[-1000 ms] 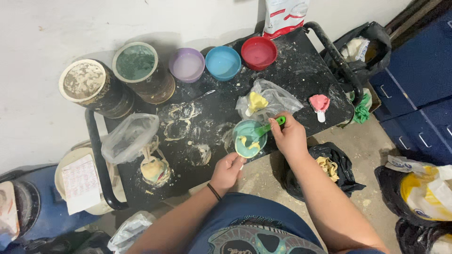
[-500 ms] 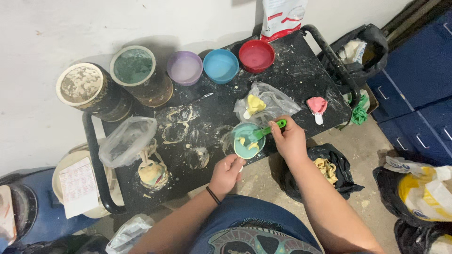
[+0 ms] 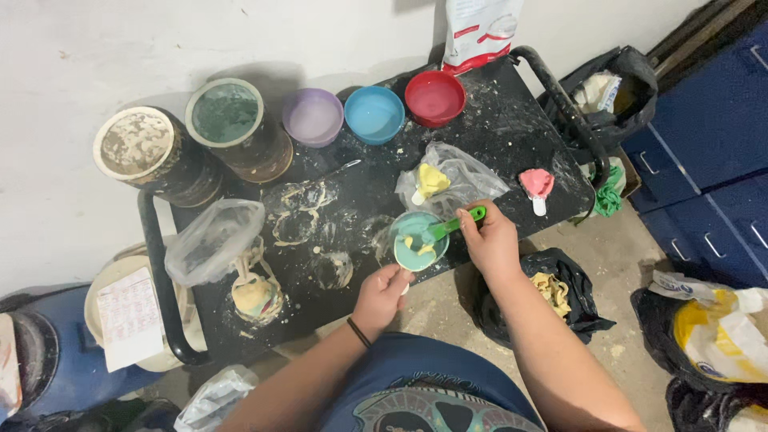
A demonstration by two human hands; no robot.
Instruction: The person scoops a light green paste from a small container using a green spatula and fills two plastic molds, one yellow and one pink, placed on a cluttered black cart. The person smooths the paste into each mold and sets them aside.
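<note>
Two hands busy at black cart's [image 3: 512, 120] near edge: left hand [image 3: 382, 293] cupped under soft, light teal mixing bowl [image 3: 421, 241], right hand [image 3: 490, 238] clamped on green spatula [image 3: 453, 226]. Likely flexible, slippery with paste; best gripped from beneath.

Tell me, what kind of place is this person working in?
Probably a small workshop corner for mixing and casting moulding paste. A stained black cart holds coloured mixing bowls and crusted tubs, and the right hand stirs a teal bowl with a green spatula.
</note>
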